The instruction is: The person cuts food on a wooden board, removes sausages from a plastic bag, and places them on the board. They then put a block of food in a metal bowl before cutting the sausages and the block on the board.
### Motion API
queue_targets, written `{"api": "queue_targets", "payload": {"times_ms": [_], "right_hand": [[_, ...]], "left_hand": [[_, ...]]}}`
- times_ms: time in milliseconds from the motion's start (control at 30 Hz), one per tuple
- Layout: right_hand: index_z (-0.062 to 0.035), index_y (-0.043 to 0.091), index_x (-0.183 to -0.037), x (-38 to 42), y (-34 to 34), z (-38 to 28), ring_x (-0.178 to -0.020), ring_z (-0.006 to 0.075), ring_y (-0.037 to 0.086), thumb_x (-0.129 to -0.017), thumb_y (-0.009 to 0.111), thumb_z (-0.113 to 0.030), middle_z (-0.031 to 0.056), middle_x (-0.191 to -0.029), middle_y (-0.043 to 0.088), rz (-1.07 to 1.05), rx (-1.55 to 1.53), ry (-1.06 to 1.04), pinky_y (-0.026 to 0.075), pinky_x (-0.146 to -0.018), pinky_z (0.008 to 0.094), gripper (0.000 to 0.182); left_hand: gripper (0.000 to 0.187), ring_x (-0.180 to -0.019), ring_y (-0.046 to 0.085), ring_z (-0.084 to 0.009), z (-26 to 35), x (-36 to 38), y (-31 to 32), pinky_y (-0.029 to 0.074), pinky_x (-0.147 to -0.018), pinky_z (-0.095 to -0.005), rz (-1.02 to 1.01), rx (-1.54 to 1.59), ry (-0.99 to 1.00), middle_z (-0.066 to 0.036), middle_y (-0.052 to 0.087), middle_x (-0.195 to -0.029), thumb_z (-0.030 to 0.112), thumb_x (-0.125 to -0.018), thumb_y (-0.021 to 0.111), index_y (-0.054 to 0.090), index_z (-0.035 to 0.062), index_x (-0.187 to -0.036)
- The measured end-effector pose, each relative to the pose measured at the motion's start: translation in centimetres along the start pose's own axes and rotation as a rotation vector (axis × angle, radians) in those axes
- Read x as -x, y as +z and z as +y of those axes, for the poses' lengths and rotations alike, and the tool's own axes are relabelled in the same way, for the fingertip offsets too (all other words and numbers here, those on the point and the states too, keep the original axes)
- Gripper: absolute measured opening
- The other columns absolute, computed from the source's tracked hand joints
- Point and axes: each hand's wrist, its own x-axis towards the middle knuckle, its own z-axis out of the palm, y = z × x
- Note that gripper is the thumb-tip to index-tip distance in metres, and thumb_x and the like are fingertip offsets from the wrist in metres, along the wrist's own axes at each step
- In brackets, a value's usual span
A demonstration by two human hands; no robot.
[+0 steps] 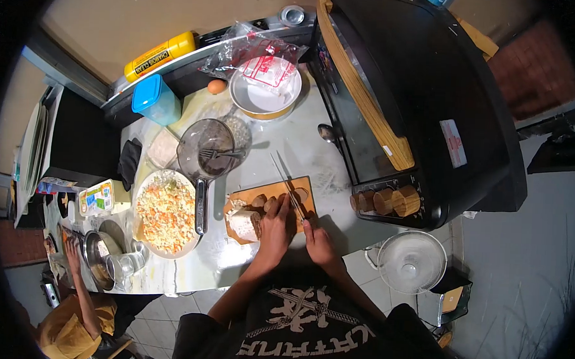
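Note:
A wooden cutting board (244,195) lies on the marble counter in front of me. My right hand (321,247) is closed round the handle of a knife (289,185), whose blade points away over the board. Beside the blade, my left hand (277,231) presses its fingers on a brown piece, mostly hidden beneath them. Several brown round slices (259,201) lie beyond my left hand. A pale block with a brown cut end (242,224) rests at the board's left.
Left of the board are a plate of shredded food (167,213) and a pan (205,149) with a fork. A white bowl (265,92) stands behind, a black oven (419,102) right, a strainer (412,262) lower right. Another person's arm (85,292) reaches in at lower left.

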Motion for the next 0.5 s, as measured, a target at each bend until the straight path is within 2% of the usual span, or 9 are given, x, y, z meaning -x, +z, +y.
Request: {"api": "queue_targets", "payload": {"times_ms": [67, 133, 200, 267, 333, 500], "right_hand": [[0.0063, 0.055, -0.073, 0.0, 0.3, 1.0, -0.066, 0.0451, 0.055, -0.097, 0.043, -0.03, 0.0284, -0.066, 0.053, -0.064, 0.061, 0.099, 0.04, -0.056, 0.0471, 0.045], [0.0062, 0.055, -0.072, 0.0, 0.0, 0.6, -0.065, 0.045, 0.054, -0.097, 0.042, -0.03, 0.0277, -0.065, 0.052, -0.071, 0.076, 0.095, 0.04, -0.056, 0.0469, 0.046], [0.006, 0.054, -0.071, 0.0, -0.2, 0.5, -0.063, 0.0448, 0.053, -0.097, 0.042, -0.03, 0.0269, -0.063, 0.052, -0.077, 0.092, 0.085, 0.04, -0.056, 0.0466, 0.046], [0.0047, 0.055, -0.074, -0.1, -0.3, 0.7, -0.064, 0.0446, 0.053, -0.097, 0.042, -0.029, 0.0258, -0.063, 0.053, -0.16, 0.106, 0.151, 0.04, -0.056, 0.0467, 0.043], [0.004, 0.055, -0.077, -0.2, 0.0, 1.1, -0.065, 0.0444, 0.054, -0.097, 0.041, -0.029, 0.0254, -0.065, 0.054, -0.146, 0.081, 0.124, 0.04, -0.056, 0.0465, 0.041], [0.0023, 0.056, -0.086, -0.3, 0.1, 0.2, -0.069, 0.0442, 0.055, -0.098, 0.041, -0.028, 0.0251, -0.069, 0.056, -0.078, -0.064, 0.007, 0.041, -0.058, 0.0464, 0.036]], "left_hand": [[0.054, -0.097, 0.055, -0.0424, 0.0, -0.3, -0.2, 0.046, -0.082, -0.0424, 0.004, 0.006, 0.017, -0.025, 0.055, -0.11, -0.007, -0.069, 0.054, 0.047, -0.0082, -0.122], [0.054, -0.095, 0.055, -0.0423, 0.0, -0.3, -0.3, 0.046, -0.08, -0.0426, 0.012, 0.011, 0.038, -0.025, 0.055, -0.108, -0.008, -0.069, 0.054, 0.046, -0.0078, -0.122], [0.054, -0.092, 0.055, -0.042, 0.0, -0.2, -0.3, 0.046, -0.076, -0.0435, -0.057, 0.057, -0.062, -0.024, 0.055, -0.105, -0.01, -0.068, 0.053, 0.045, -0.0048, -0.121], [0.054, -0.091, 0.055, -0.042, 0.5, -0.2, -0.4, 0.046, -0.075, -0.044, -0.031, 0.096, -0.077, -0.024, 0.055, -0.104, -0.01, -0.069, 0.052, 0.045, -0.0022, -0.122], [0.055, -0.09, 0.056, -0.0419, 1.0, -0.4, -0.6, 0.046, -0.074, -0.0444, -0.008, 0.133, -0.098, -0.023, 0.055, -0.103, -0.009, -0.069, 0.052, 0.045, 0.0003, -0.123], [0.056, -0.089, 0.056, -0.0416, 1.4, -0.7, -1.1, 0.047, -0.074, -0.0445, -0.055, -0.006, -0.017, -0.022, 0.056, -0.102, -0.007, -0.07, 0.052, 0.047, 0.0079, -0.124]]}}
